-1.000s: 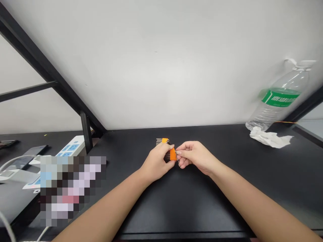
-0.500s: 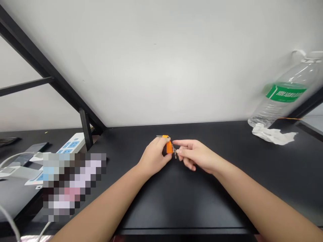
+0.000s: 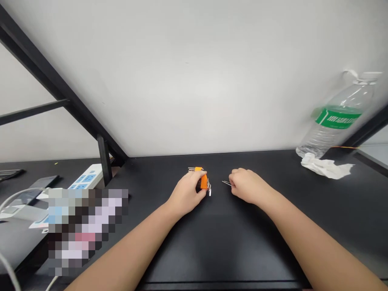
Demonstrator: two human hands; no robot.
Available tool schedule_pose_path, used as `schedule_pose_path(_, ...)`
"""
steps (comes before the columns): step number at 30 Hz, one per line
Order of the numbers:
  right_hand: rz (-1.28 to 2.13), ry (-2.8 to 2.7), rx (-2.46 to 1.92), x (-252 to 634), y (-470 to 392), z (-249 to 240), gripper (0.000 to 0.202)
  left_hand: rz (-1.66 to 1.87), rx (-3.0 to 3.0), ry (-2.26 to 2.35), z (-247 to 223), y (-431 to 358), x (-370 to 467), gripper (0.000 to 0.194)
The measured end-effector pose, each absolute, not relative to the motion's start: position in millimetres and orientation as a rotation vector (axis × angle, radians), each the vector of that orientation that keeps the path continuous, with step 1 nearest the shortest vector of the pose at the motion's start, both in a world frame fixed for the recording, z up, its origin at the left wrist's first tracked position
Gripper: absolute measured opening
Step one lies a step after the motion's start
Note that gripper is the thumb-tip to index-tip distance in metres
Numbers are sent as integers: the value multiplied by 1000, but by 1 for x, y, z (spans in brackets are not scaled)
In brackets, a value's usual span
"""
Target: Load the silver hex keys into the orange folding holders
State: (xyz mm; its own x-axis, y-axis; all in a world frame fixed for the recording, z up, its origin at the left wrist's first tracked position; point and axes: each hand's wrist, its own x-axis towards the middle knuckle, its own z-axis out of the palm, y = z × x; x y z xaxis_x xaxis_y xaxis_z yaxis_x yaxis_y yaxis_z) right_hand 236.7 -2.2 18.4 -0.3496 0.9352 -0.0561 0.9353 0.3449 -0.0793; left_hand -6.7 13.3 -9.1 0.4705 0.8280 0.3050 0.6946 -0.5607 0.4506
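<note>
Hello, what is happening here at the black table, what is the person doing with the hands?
A person works at a black table with bare hands. The left hand grips an orange holder with a set of metal hex keys in it. The right hand is apart from it and pinches one thin metal key. A plastic water bottle and a crumpled tissue stand at the far right.

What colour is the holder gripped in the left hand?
Orange holder, seen in the head view, in the left hand.
</note>
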Motion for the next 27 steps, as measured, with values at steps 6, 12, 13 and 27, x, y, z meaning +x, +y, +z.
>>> schedule_pose_path(6, -385, 2737, 1844, 232, -9, 22, 13, 756, 2483, 1251, -9, 13, -7, 49)
schedule_pose_path(12, -952, 2959, 1818, 227, -14, 30, 12, 779, 2463, 1143, -7, 10, -6, 47)
schedule_pose_path(13, -982, 2953, 1829, 227, -14, 31, 12, 781, 2468, 1127, -7, 10, -6, 47)
schedule_pose_path(27, -1240, 2881, 1901, 229, -16, 35, 9, 791, 2503, 1109, -3, 7, -6, 46)
